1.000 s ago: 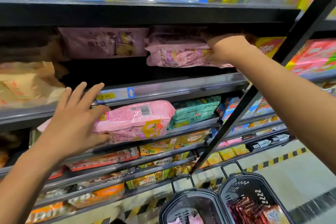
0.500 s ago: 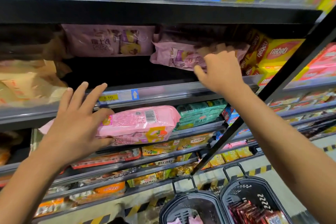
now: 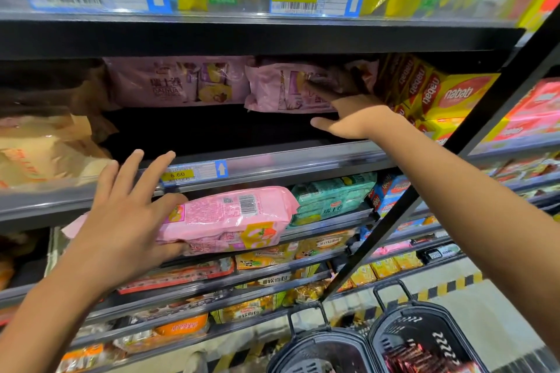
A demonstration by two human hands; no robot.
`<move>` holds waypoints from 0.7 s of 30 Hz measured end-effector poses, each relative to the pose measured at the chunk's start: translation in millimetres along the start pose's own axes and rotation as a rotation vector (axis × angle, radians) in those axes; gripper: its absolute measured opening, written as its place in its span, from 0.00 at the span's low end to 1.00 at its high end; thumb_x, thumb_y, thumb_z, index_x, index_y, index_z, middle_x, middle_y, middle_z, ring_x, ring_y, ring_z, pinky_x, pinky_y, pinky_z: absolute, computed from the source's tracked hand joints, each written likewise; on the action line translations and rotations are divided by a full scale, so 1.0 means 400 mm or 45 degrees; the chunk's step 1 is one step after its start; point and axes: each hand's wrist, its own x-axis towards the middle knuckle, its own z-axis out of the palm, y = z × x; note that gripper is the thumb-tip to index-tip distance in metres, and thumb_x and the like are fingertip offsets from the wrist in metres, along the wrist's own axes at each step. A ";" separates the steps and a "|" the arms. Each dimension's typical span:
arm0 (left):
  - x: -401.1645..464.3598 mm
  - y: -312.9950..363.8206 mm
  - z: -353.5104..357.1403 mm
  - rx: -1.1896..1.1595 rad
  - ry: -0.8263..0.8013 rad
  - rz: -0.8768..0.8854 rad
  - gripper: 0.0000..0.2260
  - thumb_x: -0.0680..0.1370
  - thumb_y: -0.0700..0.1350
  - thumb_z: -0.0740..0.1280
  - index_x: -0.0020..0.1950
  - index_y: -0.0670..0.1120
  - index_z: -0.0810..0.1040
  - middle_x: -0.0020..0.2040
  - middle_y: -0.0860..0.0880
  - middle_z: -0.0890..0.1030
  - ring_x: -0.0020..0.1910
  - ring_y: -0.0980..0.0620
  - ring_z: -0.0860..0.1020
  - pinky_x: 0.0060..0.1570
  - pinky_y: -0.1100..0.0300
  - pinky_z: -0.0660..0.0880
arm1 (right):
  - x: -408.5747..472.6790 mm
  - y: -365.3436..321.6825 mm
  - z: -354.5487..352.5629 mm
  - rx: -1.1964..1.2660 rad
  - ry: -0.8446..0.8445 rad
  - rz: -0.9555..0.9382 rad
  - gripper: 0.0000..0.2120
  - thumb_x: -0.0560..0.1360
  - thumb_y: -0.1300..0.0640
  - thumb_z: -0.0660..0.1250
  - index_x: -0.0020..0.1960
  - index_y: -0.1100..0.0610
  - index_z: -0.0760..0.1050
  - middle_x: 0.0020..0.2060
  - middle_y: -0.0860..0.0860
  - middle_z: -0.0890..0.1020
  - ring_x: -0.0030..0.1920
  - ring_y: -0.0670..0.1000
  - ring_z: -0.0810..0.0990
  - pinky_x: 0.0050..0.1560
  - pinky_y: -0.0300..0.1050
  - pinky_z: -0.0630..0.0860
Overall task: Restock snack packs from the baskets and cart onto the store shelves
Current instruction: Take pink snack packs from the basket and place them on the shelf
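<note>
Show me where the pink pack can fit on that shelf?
A dark empty gap lies under the two mauve packs, between the tan bags and the yellow boxes. The shelves below are packed full.

Right hand [image 3: 360, 118]: fingers reach into the shadowed shelf bay against the mauve pack [image 3: 288, 91]; fingertips lost in the dark, grip not readable. Left hand [image 3: 121, 221]: palm covers the near end of the pink pack [image 3: 230, 218], and the fingers below it are hidden. Fine print on the price tag [image 3: 194, 174] just beyond the left fingers is too small to read. Both baskets [image 3: 424, 342], well below the fingers, are cut by the bottom edge.
</note>
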 end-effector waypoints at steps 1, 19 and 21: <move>0.000 -0.001 0.000 -0.002 -0.003 0.001 0.35 0.54 0.61 0.84 0.57 0.46 0.85 0.78 0.37 0.64 0.75 0.25 0.59 0.68 0.27 0.57 | 0.000 0.000 -0.005 -0.021 -0.004 -0.010 0.35 0.81 0.29 0.53 0.79 0.29 0.35 0.83 0.53 0.57 0.74 0.63 0.68 0.65 0.51 0.71; -0.001 -0.003 -0.003 0.021 0.024 0.025 0.31 0.57 0.63 0.79 0.53 0.45 0.86 0.77 0.37 0.67 0.73 0.24 0.62 0.65 0.27 0.59 | 0.010 -0.149 -0.006 0.014 0.128 -0.103 0.26 0.83 0.37 0.57 0.80 0.38 0.61 0.76 0.55 0.69 0.68 0.63 0.75 0.64 0.52 0.74; -0.003 -0.002 -0.007 0.016 -0.010 0.011 0.34 0.54 0.61 0.85 0.54 0.46 0.86 0.77 0.37 0.67 0.73 0.24 0.62 0.66 0.27 0.59 | 0.016 -0.134 -0.004 0.010 0.145 -0.066 0.25 0.83 0.38 0.57 0.79 0.39 0.63 0.74 0.56 0.72 0.66 0.63 0.76 0.62 0.51 0.74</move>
